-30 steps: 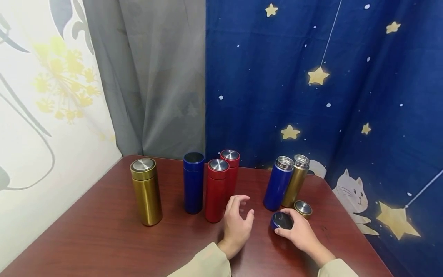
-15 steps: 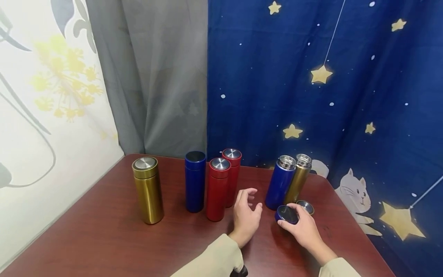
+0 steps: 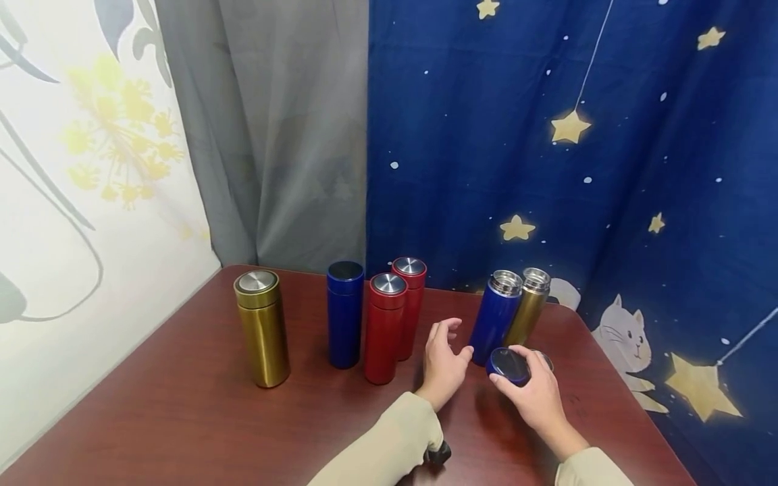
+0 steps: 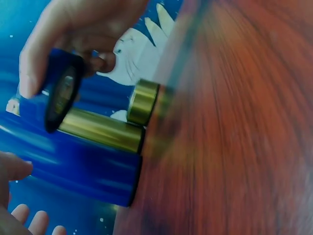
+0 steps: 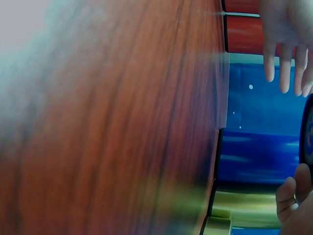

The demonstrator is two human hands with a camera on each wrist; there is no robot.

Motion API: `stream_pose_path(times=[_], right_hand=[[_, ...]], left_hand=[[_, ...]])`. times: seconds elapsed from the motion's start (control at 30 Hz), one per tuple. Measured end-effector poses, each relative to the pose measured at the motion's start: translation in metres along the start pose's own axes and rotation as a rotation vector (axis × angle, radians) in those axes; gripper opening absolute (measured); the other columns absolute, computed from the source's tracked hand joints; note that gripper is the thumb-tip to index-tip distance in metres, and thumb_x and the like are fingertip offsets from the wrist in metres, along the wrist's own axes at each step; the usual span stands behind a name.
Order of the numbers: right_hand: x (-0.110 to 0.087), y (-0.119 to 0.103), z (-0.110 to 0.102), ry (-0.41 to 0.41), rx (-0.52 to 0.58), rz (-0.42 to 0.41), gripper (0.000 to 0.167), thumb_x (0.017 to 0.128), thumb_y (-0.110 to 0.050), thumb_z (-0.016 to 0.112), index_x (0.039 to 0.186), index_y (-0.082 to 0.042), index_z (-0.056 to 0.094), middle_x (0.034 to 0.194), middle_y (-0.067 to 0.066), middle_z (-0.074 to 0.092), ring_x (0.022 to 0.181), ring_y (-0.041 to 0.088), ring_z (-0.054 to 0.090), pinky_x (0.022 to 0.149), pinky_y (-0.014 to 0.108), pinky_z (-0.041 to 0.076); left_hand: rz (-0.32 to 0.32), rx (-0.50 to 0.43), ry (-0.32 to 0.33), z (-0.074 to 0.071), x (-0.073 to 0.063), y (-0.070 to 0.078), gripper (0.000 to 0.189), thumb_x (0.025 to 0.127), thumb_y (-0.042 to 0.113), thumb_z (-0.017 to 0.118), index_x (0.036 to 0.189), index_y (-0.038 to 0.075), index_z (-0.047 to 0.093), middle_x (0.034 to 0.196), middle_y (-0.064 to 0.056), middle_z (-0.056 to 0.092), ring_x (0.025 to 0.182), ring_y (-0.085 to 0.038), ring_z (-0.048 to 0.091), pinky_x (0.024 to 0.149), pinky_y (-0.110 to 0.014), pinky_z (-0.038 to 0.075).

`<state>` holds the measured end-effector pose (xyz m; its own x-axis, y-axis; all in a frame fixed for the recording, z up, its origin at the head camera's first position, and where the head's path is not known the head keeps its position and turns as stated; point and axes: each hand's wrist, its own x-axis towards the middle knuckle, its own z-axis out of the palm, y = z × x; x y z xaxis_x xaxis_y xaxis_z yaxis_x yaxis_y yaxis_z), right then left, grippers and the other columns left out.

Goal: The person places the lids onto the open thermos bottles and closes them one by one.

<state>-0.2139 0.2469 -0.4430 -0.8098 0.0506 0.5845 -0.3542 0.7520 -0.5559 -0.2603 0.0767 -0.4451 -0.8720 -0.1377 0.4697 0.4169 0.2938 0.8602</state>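
Observation:
Between thumb and fingers my right hand (image 3: pixel 536 395) pinches a blue flask lid (image 3: pixel 509 366) with a dark top. The lid is off the table, tilted, just in front of an uncapped blue flask (image 3: pixel 492 327) with a bare steel mouth. My left hand (image 3: pixel 445 364) holds nothing; its fingers are loosely bent, left of the blue flask and apart from it. Behind that flask stands an uncapped gold flask (image 3: pixel 530 312). A gold lid (image 4: pixel 142 103) sits on the table beside the gold flask in the left wrist view; my right hand mostly hides it in the head view.
Left of my hands stand two capped red flasks (image 3: pixel 383 337), a capped blue flask (image 3: pixel 345 324) and a capped gold flask (image 3: pixel 264 337). The dark red table (image 3: pixel 182 418) ends at a blue star-patterned curtain (image 3: pixel 462 148) behind the flasks.
My right hand has raised the blue lid off the table and tilted it. My left hand has moved right, away from the red flasks and towards the uncapped blue flask.

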Motion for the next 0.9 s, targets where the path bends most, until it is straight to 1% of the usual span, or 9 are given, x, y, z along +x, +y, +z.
stream_pose_path(times=[0.13,0.23,0.37,0.47,0.6,0.7,0.77,0.9], right_hand=[[0.001,-0.002,0.003,0.039,0.023,-0.035,0.063,0.064,-0.021,0.09,0.118,-0.006,0.061,0.099,0.006,0.059,0.093,0.021,0.051,0.077,0.037,0.04],[0.003,-0.003,0.003,0.068,0.033,-0.045,0.063,0.063,-0.018,0.09,0.118,-0.006,0.061,0.098,0.005,0.058,0.091,0.019,0.049,0.076,0.035,0.038],[0.006,-0.006,0.002,0.082,0.041,-0.044,0.064,0.064,-0.017,0.09,0.119,-0.007,0.06,0.098,0.005,0.057,0.089,0.017,0.05,0.075,0.031,0.04],[0.009,-0.008,0.002,0.091,0.04,-0.043,0.064,0.064,-0.018,0.091,0.12,-0.006,0.06,0.097,0.005,0.055,0.087,0.016,0.05,0.073,0.029,0.041],[0.012,-0.011,0.002,0.115,0.044,-0.041,0.064,0.064,-0.019,0.091,0.119,-0.006,0.061,0.096,0.005,0.054,0.086,0.018,0.05,0.073,0.029,0.04],[0.013,-0.012,0.002,0.136,0.055,-0.034,0.064,0.064,-0.017,0.091,0.119,-0.005,0.061,0.097,0.007,0.054,0.086,0.018,0.049,0.074,0.031,0.039],[0.013,-0.013,0.002,0.145,0.063,-0.026,0.065,0.063,-0.016,0.091,0.118,-0.004,0.061,0.097,0.008,0.053,0.087,0.018,0.048,0.074,0.032,0.038],[0.014,-0.015,0.001,0.156,0.081,-0.018,0.066,0.061,-0.015,0.092,0.118,-0.003,0.061,0.097,0.008,0.053,0.087,0.015,0.047,0.075,0.031,0.038]], left_hand=[[-0.012,0.074,-0.042,0.002,0.004,-0.003,0.055,0.077,0.004,0.08,0.125,0.02,0.059,0.118,0.0,0.059,0.105,-0.016,0.059,0.087,-0.035,0.05],[-0.024,0.084,-0.077,0.006,0.006,-0.004,0.056,0.076,0.006,0.08,0.126,0.019,0.058,0.121,0.001,0.059,0.106,-0.017,0.059,0.087,-0.036,0.05],[-0.041,0.081,-0.109,0.014,0.01,-0.005,0.059,0.077,0.008,0.081,0.13,0.015,0.057,0.124,-0.002,0.059,0.108,-0.02,0.059,0.09,-0.037,0.05],[-0.056,0.09,-0.13,0.019,0.015,-0.006,0.063,0.077,0.012,0.082,0.134,0.016,0.054,0.126,-0.003,0.058,0.111,-0.022,0.059,0.091,-0.038,0.05],[-0.054,0.124,-0.175,0.023,0.023,-0.007,0.069,0.078,0.019,0.083,0.139,0.019,0.05,0.131,-0.003,0.057,0.114,-0.023,0.059,0.092,-0.04,0.05],[-0.059,0.15,-0.204,0.023,0.029,-0.007,0.073,0.078,0.022,0.083,0.141,0.019,0.048,0.134,-0.004,0.055,0.116,-0.023,0.058,0.093,-0.042,0.049],[-0.076,0.161,-0.222,0.023,0.032,-0.007,0.075,0.078,0.025,0.083,0.143,0.02,0.046,0.136,-0.004,0.054,0.117,-0.022,0.057,0.094,-0.042,0.049],[-0.107,0.145,-0.264,0.025,0.037,-0.007,0.08,0.077,0.026,0.083,0.146,0.019,0.043,0.14,-0.004,0.052,0.122,-0.023,0.055,0.097,-0.042,0.047]])
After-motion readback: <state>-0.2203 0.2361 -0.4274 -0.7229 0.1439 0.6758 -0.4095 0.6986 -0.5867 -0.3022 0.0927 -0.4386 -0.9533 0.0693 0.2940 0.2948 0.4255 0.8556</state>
